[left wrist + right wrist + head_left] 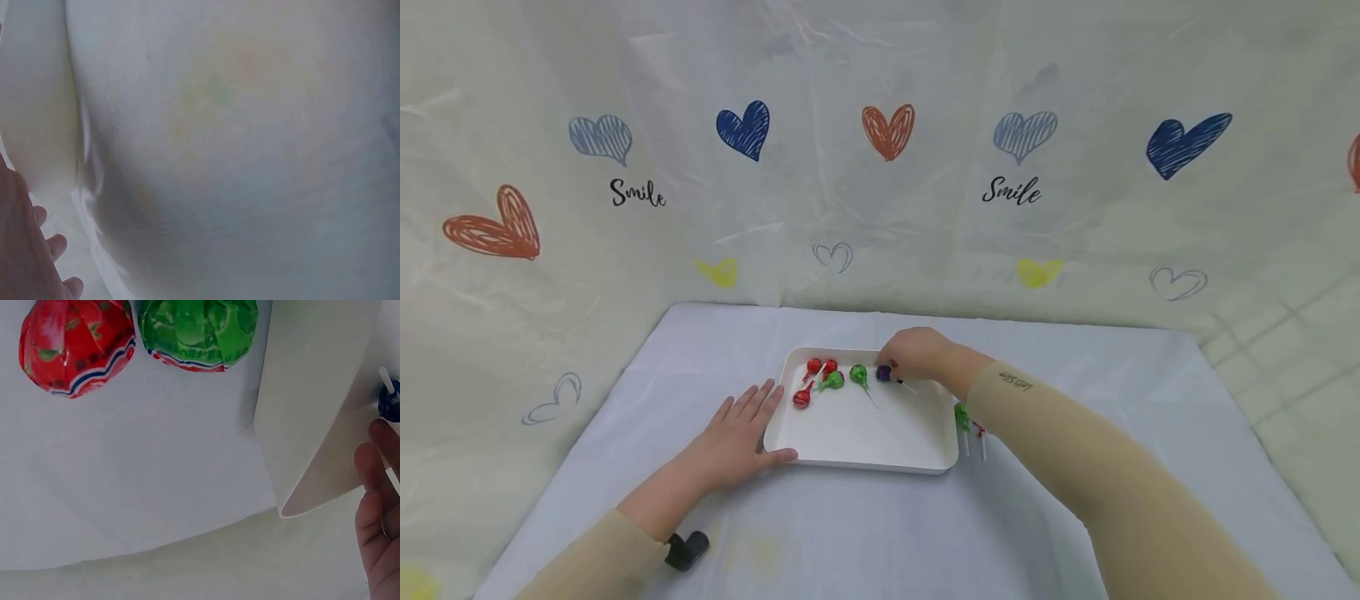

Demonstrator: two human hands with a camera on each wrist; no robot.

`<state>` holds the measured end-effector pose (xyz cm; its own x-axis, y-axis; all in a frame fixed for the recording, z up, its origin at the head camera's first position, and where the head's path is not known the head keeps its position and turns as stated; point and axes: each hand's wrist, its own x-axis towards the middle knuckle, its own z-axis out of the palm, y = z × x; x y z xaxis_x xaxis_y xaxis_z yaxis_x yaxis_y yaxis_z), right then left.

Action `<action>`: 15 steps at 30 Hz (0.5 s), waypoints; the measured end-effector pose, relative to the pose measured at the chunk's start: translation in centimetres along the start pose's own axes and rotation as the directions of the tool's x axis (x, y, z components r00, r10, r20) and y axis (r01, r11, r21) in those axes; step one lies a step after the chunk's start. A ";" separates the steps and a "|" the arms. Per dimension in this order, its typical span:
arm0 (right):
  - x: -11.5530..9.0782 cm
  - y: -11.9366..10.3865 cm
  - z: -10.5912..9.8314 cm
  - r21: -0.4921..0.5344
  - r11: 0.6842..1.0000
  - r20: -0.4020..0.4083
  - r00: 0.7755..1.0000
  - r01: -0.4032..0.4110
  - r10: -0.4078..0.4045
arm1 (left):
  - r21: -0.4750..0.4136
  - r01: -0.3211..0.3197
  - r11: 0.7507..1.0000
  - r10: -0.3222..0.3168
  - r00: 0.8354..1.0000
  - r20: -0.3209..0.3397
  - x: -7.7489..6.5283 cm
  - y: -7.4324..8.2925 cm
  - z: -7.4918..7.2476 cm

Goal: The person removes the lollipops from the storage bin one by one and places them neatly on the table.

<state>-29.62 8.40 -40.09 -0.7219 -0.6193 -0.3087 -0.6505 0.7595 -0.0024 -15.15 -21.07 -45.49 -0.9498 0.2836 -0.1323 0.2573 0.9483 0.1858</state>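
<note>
Likely to steady the white, rectangular, plastic-looking tray (865, 435), my left grip (735, 440) spreads wide at its left edge, while my right grip (917, 353) is at the round, purple-wrapped lollipop (883, 373) inside, though whether it pinches, I cannot tell.

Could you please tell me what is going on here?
A person's right hand is at a dark purple lollipop in a white tray; whether it grips it is unclear. The left hand lies spread at the tray's left edge. Three red lollipops and two green lollipops also lie inside, while another green lollipop and another red lollipop lie outside, to the right.
</note>
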 end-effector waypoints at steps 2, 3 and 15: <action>0.0 -0.1 0.0 -0.024 1.000 -0.003 1.000 0.016 -0.016 | -0.005 0.000 1.000 0.000 1.000 0.000 0.0 0.1 -0.1; -0.1 -0.2 0.0 -0.036 0.999 -0.004 1.000 0.025 -0.025 | -0.006 0.000 1.000 0.000 1.000 0.000 -0.1 0.2 -0.1; -0.6 -0.1 0.3 -0.027 0.999 0.043 0.999 0.016 -0.015 | -0.016 0.015 1.000 -0.015 1.000 0.004 0.0 0.2 0.1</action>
<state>-29.05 8.73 -40.20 -0.7011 -0.6218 -0.3491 -0.6686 0.7434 0.0185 -15.04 -20.87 -45.59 -0.9528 0.2698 -0.1393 0.2399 0.9501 0.1996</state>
